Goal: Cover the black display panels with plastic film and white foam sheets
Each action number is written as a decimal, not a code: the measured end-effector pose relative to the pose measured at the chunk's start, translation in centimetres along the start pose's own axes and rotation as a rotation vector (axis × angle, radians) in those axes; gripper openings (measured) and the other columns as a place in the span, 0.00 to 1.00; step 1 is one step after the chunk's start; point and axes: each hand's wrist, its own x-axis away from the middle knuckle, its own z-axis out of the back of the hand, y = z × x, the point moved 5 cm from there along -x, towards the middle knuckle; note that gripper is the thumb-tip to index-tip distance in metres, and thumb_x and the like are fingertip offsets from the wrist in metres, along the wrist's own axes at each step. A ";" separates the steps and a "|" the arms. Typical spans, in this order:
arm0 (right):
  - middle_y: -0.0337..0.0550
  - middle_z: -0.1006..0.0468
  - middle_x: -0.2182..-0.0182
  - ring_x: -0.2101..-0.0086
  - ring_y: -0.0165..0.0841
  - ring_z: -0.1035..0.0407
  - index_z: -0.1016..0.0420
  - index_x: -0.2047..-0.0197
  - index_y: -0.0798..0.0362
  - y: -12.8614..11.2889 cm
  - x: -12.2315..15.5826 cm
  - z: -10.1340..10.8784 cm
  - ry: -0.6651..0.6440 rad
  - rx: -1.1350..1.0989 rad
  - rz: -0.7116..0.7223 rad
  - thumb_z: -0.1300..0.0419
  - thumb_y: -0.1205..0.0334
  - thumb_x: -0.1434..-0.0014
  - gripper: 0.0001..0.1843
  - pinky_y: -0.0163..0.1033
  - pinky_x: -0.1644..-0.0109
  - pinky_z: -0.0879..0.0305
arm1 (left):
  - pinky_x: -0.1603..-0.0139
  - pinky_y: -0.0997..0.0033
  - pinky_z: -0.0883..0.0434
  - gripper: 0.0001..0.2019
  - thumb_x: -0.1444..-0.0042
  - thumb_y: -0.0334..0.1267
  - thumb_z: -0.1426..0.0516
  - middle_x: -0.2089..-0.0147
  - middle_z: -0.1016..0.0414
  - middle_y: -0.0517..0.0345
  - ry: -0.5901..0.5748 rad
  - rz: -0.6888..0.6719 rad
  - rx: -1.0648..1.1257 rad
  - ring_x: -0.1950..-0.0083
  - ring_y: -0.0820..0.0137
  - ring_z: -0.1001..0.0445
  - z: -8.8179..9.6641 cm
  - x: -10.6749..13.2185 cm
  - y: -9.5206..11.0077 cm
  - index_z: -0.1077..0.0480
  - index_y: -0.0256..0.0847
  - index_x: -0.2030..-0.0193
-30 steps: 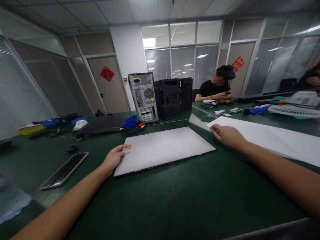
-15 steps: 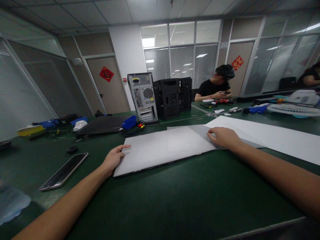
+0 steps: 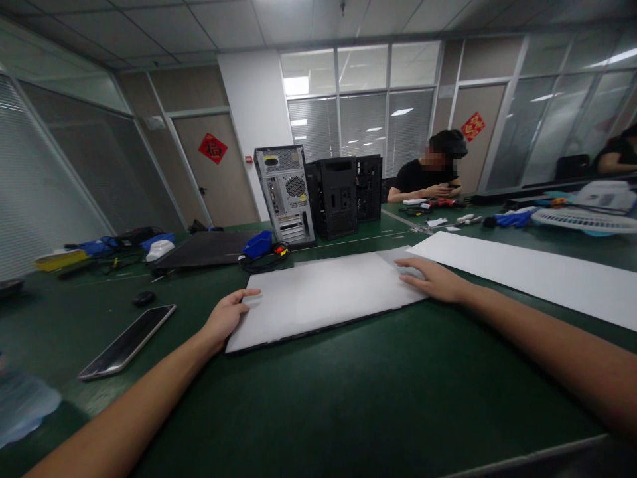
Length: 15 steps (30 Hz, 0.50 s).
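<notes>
L hand [image 3: 226,317], thumb atop, is steadying panel [image 3: 259,325] edge, grip unclear; R hand [image 3: 432,280], open flat, is pressing thin sheet [image 3: 391,257]. Prob. should square corners first.

1. Your table [image 3: 348,398]: dark green, plain.
2. The panel [image 3: 323,295] you touch: flat white, thin black edge.
3. The sheet [image 3: 537,275] at your right: white.
4. The phone [image 3: 127,342]: glossy black.
5. The left tower [image 3: 286,192]: silver-grey; the other towers [image 3: 343,196]: black.
6. The door sign [image 3: 213,147]: red.

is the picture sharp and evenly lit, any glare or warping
Head view: mostly sharp; wide-angle warp bows the ceiling lines near the edges; a window light glares; the panel under the right hand is evenly lit, with no hard shadows.
</notes>
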 end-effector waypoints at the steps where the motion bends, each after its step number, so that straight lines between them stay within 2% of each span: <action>1: 0.48 0.34 0.38 0.40 0.44 0.39 0.39 0.33 0.51 0.2 0.0 0.2 0.029 0.034 -0.018 0.52 0.40 0.37 0.35 0.51 0.35 0.44 | 0.78 0.76 0.34 0.25 0.53 0.23 0.46 0.61 0.21 0.57 0.002 -0.001 0.000 0.78 0.75 0.30 0.0 0.0 0.0 0.25 0.42 0.47; 3: 0.50 0.31 0.40 0.42 0.47 0.37 0.34 0.36 0.52 0.9 0.0 0.4 0.061 0.127 -0.087 0.52 0.41 0.37 0.33 0.53 0.37 0.43 | 0.78 0.76 0.34 0.25 0.52 0.24 0.46 0.60 0.21 0.57 0.000 -0.003 -0.003 0.78 0.75 0.30 0.0 -0.1 -0.1 0.25 0.42 0.47; 5: 0.51 0.26 0.45 0.47 0.49 0.32 0.27 0.42 0.52 1.8 0.1 0.5 0.033 0.191 -0.162 0.53 0.40 0.37 0.31 0.55 0.42 0.38 | 0.79 0.76 0.35 0.25 0.52 0.24 0.46 0.62 0.21 0.57 -0.006 -0.001 -0.002 0.78 0.74 0.30 -0.1 0.0 -0.1 0.26 0.42 0.47; 7: 0.50 0.24 0.49 0.51 0.49 0.30 0.24 0.46 0.51 2.3 0.2 0.4 -0.011 0.193 -0.180 0.52 0.40 0.37 0.30 0.55 0.46 0.35 | 0.78 0.76 0.34 0.25 0.52 0.24 0.46 0.62 0.21 0.57 -0.010 0.001 0.006 0.77 0.74 0.30 -0.1 0.0 0.0 0.26 0.41 0.46; 12: 0.45 0.27 0.44 0.50 0.42 0.29 0.33 0.37 0.47 1.0 0.3 0.3 -0.061 -0.091 -0.020 0.51 0.41 0.37 0.31 0.49 0.45 0.34 | 0.77 0.76 0.35 0.24 0.54 0.26 0.44 0.63 0.21 0.57 -0.001 -0.023 0.001 0.76 0.74 0.30 0.0 -0.1 0.0 0.24 0.41 0.48; 15: 0.46 0.28 0.42 0.48 0.43 0.31 0.34 0.36 0.48 1.0 0.1 0.5 -0.006 -0.074 -0.017 0.50 0.42 0.37 0.31 0.49 0.43 0.35 | 0.77 0.76 0.35 0.24 0.54 0.27 0.44 0.62 0.21 0.57 0.009 -0.040 -0.028 0.76 0.74 0.31 0.1 -0.3 0.0 0.24 0.41 0.49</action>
